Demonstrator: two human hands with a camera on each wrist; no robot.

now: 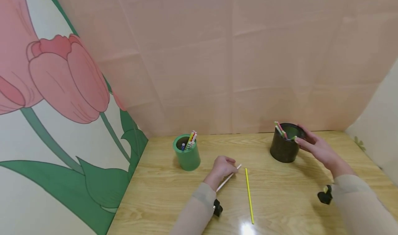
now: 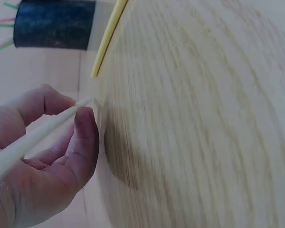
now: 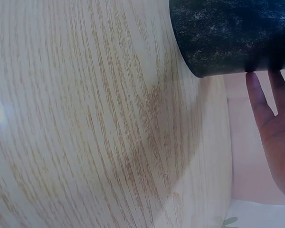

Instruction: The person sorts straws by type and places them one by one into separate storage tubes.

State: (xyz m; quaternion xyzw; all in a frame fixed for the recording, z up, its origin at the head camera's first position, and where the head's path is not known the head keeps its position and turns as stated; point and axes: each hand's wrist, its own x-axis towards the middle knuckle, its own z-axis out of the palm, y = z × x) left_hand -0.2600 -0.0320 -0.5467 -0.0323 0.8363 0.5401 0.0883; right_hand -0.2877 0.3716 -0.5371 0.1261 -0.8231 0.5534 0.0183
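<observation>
My left hand (image 1: 222, 166) pinches a thin white stick (image 2: 26, 144) near its far end, low over the table. Just to its right a yellow stick (image 1: 249, 196) lies on the wood. On the right side of a black cylindrical cup (image 1: 283, 150) my right hand (image 1: 317, 150) holds on near the rim, thumb in front and a finger reaching behind. In the right wrist view, fingertips (image 3: 252, 81) touch the cup's side. Pink, white and green sticks (image 1: 280, 128) stand in that cup. How far the fingers wrap behind it is hidden.
A green cup (image 1: 188, 159) with several mixed-colour sticks (image 1: 191, 140) stands left of my left hand. The wooden table (image 1: 158, 193) meets a pink-covered wall (image 1: 202, 72) at the back. A tulip-painted wall (image 1: 74, 135) borders the left side.
</observation>
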